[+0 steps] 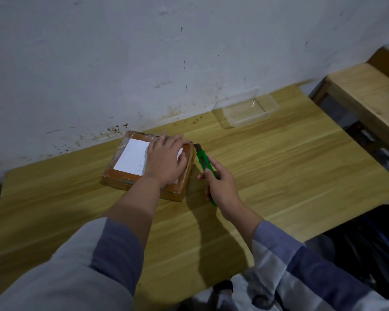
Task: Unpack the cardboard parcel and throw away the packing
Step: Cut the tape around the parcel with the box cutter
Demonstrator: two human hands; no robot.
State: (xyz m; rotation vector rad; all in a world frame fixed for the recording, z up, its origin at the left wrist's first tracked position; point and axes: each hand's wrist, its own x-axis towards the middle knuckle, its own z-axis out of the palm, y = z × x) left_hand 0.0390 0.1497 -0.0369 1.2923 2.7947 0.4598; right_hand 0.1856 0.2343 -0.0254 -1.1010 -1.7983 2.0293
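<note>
A flat cardboard parcel [130, 163], wrapped in clear tape and bearing a white label [131, 157], lies on the wooden counter [279, 158] near its back edge, close to the stained wall [144, 52]. The left hand [164, 159] rests flat on top of the parcel, its fingers [177, 140] straight and spread, pressing down near the parcel's far right corner. Just beside the parcel's right edge, the right hand [220, 182] grips a green box cutter [203, 161], fingers curled round its handle, with the blade tip touching that same corner. Farther right, toward the counter's back right corner, an open clear plastic tub [245, 110] sits against the wall. Off the right edge stands a wooden bench [364, 95].
</note>
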